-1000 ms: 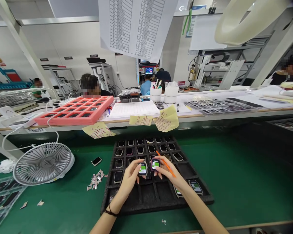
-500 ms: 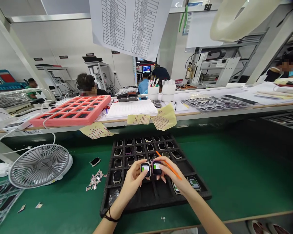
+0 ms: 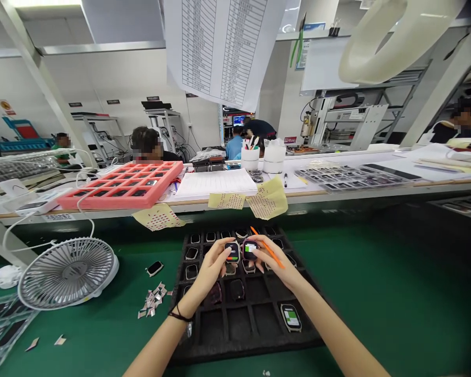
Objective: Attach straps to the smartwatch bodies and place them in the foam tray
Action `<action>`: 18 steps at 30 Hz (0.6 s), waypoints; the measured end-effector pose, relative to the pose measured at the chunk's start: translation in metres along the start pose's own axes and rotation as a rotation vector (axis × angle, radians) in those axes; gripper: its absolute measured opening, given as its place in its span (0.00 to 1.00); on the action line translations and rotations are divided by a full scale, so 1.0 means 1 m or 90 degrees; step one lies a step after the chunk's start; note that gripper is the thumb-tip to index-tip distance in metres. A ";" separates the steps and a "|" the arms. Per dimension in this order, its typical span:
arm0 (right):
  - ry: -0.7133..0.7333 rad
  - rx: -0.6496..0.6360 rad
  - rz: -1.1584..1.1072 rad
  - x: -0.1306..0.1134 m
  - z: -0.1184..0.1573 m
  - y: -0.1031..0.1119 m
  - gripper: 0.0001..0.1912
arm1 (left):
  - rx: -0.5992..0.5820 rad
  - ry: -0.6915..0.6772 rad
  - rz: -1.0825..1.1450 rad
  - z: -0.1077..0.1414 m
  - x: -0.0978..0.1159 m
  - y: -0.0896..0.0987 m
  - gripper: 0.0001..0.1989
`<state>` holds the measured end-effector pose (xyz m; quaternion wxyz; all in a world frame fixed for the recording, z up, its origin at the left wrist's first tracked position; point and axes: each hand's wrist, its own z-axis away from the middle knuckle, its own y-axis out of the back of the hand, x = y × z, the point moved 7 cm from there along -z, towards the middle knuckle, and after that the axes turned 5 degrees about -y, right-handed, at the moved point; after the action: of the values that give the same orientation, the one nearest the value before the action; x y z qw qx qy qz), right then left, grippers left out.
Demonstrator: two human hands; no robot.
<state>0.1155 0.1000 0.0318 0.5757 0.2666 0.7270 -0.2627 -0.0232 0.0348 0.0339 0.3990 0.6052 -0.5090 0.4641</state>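
1. Leftmost, a clear plastic tray [image 3: 4, 318] with moulded pockets holds dark, flat rectangular pieces.
2. Beside it on the smooth green bench [image 3: 133, 348] sits a round pale fan [image 3: 71, 269] with a slatted grille.
3. Above, on the shelf [image 3: 196, 202], a salmon-pink tray [image 3: 110, 202], thick-walled and gridded, carries dark pieces in its compartments.
4. Below lie small foil-like scraps [image 3: 152, 300] in a loose heap, with a rounded dark-faced watch [image 3: 155, 268] near them.
5. The left hand [image 3: 217, 256] has its grip pinching a silver-framed watch [image 3: 232, 253], thumb over the lit screen.
6. Beneath both hands, a matte black tray [image 3: 239, 350] holds watches in square compartments; at its near right, one watch [image 3: 291, 318] glows green and white.
7. A white cup [image 3: 250, 159] on the shelf contains pens [image 3: 253, 141].
8. The right hand [image 3: 270, 256] has its grip pinching a purple-framed watch [image 3: 250, 250], just beside the silver-framed one, above the black tray; a slim orange stick [image 3: 266, 247] lies along that hand.
9. Farther right, a clear shallow tray [image 3: 337, 188] on the shelf bears rows of dark pieces.
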 end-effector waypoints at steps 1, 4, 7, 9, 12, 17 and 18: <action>0.002 0.004 -0.005 0.002 -0.003 0.001 0.16 | 0.004 -0.005 0.001 -0.003 -0.003 0.002 0.26; 0.006 0.012 -0.035 0.012 -0.009 0.001 0.15 | 0.028 -0.009 0.007 -0.005 -0.017 0.008 0.26; -0.001 0.021 -0.055 0.025 -0.007 -0.001 0.15 | 0.056 0.001 0.009 -0.002 -0.035 0.013 0.26; -0.016 0.024 -0.052 0.032 -0.004 -0.003 0.14 | 0.062 0.011 0.009 0.001 -0.043 0.016 0.26; -0.035 0.022 -0.043 0.038 -0.001 -0.005 0.14 | 0.057 0.018 0.020 0.003 -0.050 0.016 0.25; -0.041 0.020 -0.042 0.041 0.001 -0.006 0.14 | 0.069 0.000 0.032 0.005 -0.048 0.018 0.23; -0.039 0.021 -0.048 0.041 0.002 -0.005 0.14 | 0.071 -0.003 0.036 0.005 -0.048 0.018 0.23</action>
<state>0.1050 0.0985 -0.0085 0.5828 0.2404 0.7143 -0.3038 -0.0424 0.0389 -0.0133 0.3503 0.6127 -0.5005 0.5014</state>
